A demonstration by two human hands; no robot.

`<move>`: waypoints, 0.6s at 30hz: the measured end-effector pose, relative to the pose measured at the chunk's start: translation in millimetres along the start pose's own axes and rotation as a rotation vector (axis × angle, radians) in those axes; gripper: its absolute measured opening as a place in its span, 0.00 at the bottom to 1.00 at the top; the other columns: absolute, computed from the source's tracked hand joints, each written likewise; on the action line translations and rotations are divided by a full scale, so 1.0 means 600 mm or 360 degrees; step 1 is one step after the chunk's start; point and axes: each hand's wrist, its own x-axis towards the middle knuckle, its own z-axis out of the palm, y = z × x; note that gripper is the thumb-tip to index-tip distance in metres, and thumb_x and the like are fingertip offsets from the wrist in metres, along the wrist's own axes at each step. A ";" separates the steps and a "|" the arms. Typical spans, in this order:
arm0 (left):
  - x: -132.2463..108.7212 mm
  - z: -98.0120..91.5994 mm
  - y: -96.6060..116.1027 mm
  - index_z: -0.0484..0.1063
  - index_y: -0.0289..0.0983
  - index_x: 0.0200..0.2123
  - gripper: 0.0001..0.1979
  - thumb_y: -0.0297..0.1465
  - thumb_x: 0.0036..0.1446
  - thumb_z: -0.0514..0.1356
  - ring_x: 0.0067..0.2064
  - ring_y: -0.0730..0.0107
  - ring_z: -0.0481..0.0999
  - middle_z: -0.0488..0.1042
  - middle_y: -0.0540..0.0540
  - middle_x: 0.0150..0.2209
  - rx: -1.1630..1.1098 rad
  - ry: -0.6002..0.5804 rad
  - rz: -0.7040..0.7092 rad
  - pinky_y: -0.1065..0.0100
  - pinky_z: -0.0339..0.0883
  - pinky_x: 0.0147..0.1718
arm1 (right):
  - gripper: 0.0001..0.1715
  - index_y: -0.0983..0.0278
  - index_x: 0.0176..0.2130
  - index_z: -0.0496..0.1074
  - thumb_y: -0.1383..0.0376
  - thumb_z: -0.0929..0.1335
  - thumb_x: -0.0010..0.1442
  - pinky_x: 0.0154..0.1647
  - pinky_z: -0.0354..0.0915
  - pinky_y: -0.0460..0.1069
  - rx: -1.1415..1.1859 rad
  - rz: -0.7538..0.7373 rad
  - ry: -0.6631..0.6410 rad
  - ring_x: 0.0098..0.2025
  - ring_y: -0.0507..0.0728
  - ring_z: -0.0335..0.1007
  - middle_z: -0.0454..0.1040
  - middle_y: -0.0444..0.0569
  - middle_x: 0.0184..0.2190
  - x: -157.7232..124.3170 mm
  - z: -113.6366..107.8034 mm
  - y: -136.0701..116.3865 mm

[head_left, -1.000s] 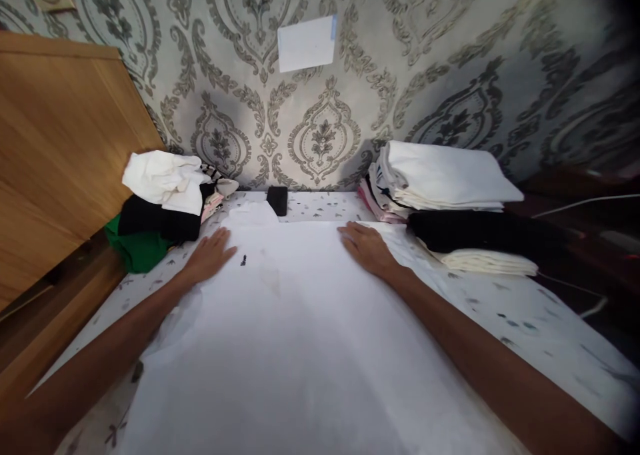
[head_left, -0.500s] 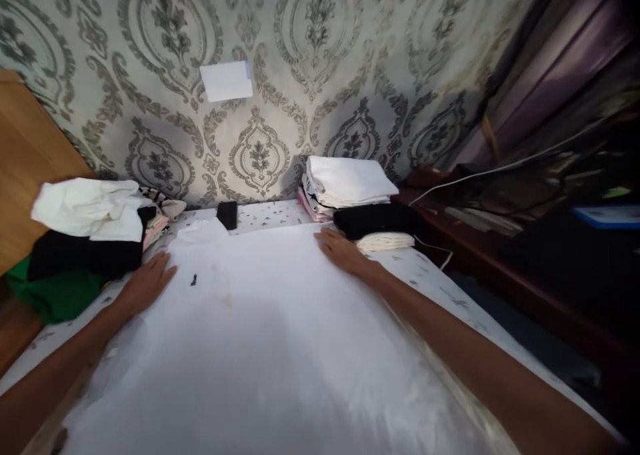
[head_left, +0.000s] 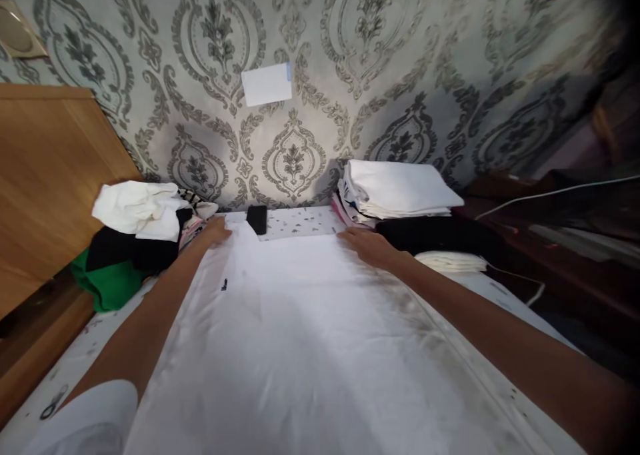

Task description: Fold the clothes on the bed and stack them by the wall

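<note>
The wall (head_left: 310,48) backs the work area. Against it runs the far edge of the patterned cover (head_left: 305,220), which carries everything below. A wooden cabinet (head_left: 50,158) stands at the left.

The white garment (head_left: 300,342) lies spread on the cover, from near the far edge back toward the person. Its long axis appears to run front to back, with light wrinkles along the middle.

Key relation: both hands are at the garment's far end, so its body extends from them toward the person. Neither hand is clearly nearer to it; the left hand (head_left: 218,230) is at the far left corner, the right hand (head_left: 370,247) at the far right corner, fingertips on the cloth. From here I cannot tell whether either hand pinches the fabric or only rests on it.

Near the cover's far edge, a folded stack (head_left: 400,192) is just beyond the right hand, with black cloth (head_left: 430,235) in front of it. A loose pile (head_left: 133,212) is beside the left forearm. A black slab (head_left: 257,220) lies between the hands, nearer the left. The smallest item is the dark print (head_left: 224,284) on the garment's left side.
</note>
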 end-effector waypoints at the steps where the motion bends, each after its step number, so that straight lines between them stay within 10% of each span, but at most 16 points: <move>1: 0.002 0.000 0.005 0.73 0.34 0.51 0.15 0.34 0.63 0.63 0.51 0.57 0.76 0.75 0.39 0.52 -0.0011 0.0017 -0.0011 0.54 0.72 0.50 | 0.32 0.63 0.61 0.66 0.80 0.59 0.61 0.42 0.64 0.47 -0.0017 0.0006 -0.0057 0.52 0.58 0.73 0.72 0.57 0.56 0.003 -0.005 0.000; 7: -0.038 -0.056 0.010 0.75 0.33 0.48 0.15 0.29 0.59 0.56 0.51 0.53 0.75 0.79 0.38 0.48 -0.0145 0.0219 0.0051 0.61 0.68 0.50 | 0.18 0.68 0.50 0.72 0.74 0.59 0.65 0.37 0.61 0.49 -0.0113 0.0251 -0.0175 0.50 0.62 0.72 0.75 0.59 0.51 0.007 -0.046 -0.023; 12: -0.182 -0.154 -0.033 0.74 0.35 0.48 0.20 0.42 0.60 0.54 0.42 0.60 0.75 0.78 0.46 0.42 -0.0493 0.0321 0.0438 0.66 0.69 0.41 | 0.17 0.67 0.51 0.71 0.72 0.60 0.65 0.31 0.56 0.49 -0.0183 0.0378 0.0044 0.44 0.61 0.73 0.75 0.59 0.50 -0.073 -0.080 -0.048; 15: -0.312 -0.186 -0.052 0.76 0.38 0.46 0.22 0.48 0.58 0.56 0.38 0.62 0.74 0.78 0.47 0.40 -0.0505 0.0076 0.0578 0.68 0.68 0.37 | 0.12 0.66 0.41 0.74 0.72 0.61 0.64 0.36 0.58 0.50 -0.0357 0.0228 0.0353 0.45 0.62 0.70 0.77 0.57 0.41 -0.158 -0.076 -0.058; 18: -0.423 -0.183 -0.055 0.77 0.40 0.45 0.20 0.47 0.59 0.58 0.42 0.61 0.76 0.79 0.45 0.43 -0.0455 -0.0570 0.0692 0.69 0.69 0.39 | 0.12 0.65 0.38 0.75 0.73 0.63 0.62 0.46 0.59 0.54 -0.0428 -0.0054 0.0522 0.46 0.64 0.69 0.78 0.55 0.40 -0.236 -0.048 -0.064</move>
